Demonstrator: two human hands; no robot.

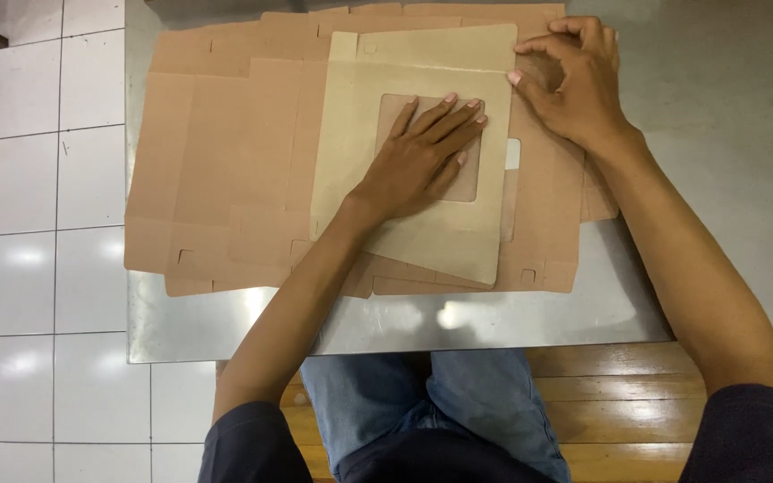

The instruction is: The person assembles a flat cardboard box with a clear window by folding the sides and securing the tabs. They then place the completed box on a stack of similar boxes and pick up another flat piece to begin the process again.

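Cardboard lies flat on the steel tabletop (717, 179): on top, a pale tan box blank (404, 233) with a rectangular window cut in its middle, its upper flap folded along a crease near the tabletop's far edge. The left hand (422, 156) rests palm down on this blank, fingers spread and straight, covering most of the window; it presses flat and grips nothing. The right hand (574, 85) sits just beside the blank's upper right corner, fingers curled, the thumb tip touching the blank's right edge near the crease and the fingertips resting on the darker card close to the far edge. Whether it pinches any card I cannot tell.

Under the pale blank lies a stack of darker brown blanks (216, 170), also flat, fanned slightly so that their edges and flaps show on the left, the near side and the right. Small square notches mark their lower flaps. A pale sliver of another window shows right of the top blank. The stack takes up the left part of the tabletop, overhangs its left edge slightly and reaches almost to its far edge, with a bare strip of steel along the near edge and bare metal to the right.

Beyond the left edge is a white tiled floor (38, 268). Below the near edge are the person's blue jeans (458, 394) and a wooden bench (619, 402).
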